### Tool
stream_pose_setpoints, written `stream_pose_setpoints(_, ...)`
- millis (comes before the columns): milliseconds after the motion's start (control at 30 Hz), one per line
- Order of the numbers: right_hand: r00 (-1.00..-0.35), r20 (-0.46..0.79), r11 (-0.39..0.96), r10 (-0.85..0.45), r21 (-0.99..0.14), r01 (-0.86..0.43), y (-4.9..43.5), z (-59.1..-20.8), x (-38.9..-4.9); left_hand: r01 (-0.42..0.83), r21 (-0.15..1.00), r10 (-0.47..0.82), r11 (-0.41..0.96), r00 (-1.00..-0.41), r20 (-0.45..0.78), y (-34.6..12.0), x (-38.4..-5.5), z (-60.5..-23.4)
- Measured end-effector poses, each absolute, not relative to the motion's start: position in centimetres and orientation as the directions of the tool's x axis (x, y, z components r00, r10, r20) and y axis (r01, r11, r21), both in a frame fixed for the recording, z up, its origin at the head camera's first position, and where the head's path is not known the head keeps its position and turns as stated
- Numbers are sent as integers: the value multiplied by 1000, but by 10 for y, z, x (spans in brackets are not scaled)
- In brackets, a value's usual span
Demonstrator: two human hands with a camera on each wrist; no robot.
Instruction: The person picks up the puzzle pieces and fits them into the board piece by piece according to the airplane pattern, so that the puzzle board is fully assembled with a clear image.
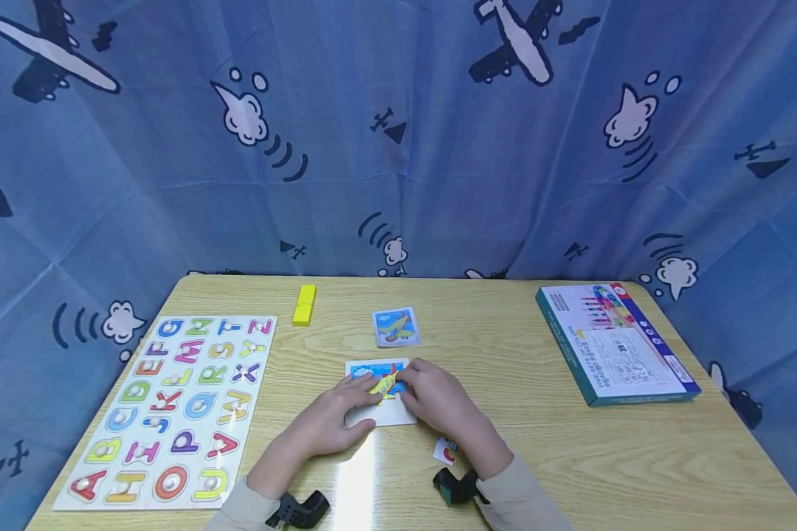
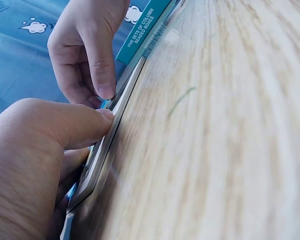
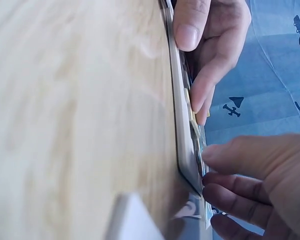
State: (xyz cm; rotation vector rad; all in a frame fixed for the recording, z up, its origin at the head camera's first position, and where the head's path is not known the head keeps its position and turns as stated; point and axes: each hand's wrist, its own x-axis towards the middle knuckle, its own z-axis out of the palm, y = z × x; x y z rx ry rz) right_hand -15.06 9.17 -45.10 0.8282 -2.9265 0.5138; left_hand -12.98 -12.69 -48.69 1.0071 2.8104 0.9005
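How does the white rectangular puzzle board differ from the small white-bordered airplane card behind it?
The puzzle board looks larger than the airplane card. The board's near part is blank white; the card's picture fills its border. The left hand and right hand are at the board; neither touches the card. Both show yellow shapes against blue.

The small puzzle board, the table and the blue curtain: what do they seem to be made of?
Puzzle board: perhaps wood or thick card, with a smooth pale face and straight edge. Table: wood or wood-look laminate, glossy, showing grain and reflections. Blue curtain: probably matte fabric, softly creased.
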Motion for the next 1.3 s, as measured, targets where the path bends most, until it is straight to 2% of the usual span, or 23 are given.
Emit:
stream_pose_setpoints(667, -795, 224, 769, -563, -212, -604, 93, -458, -150, 572, 523, 587, 632, -794, 159, -127, -130, -487)
stream_pose_setpoints(933, -781, 247, 752, -573, -219, -621, 92, -461, -150, 581, 524, 587, 623, -790, 178, -128, -130, -489)
stream_pose_setpoints(1300, -795, 258, 771, -549, -211, -601, 94, -462, -150, 527, 548, 504, 650, -838, 209, -138, -126, -491)
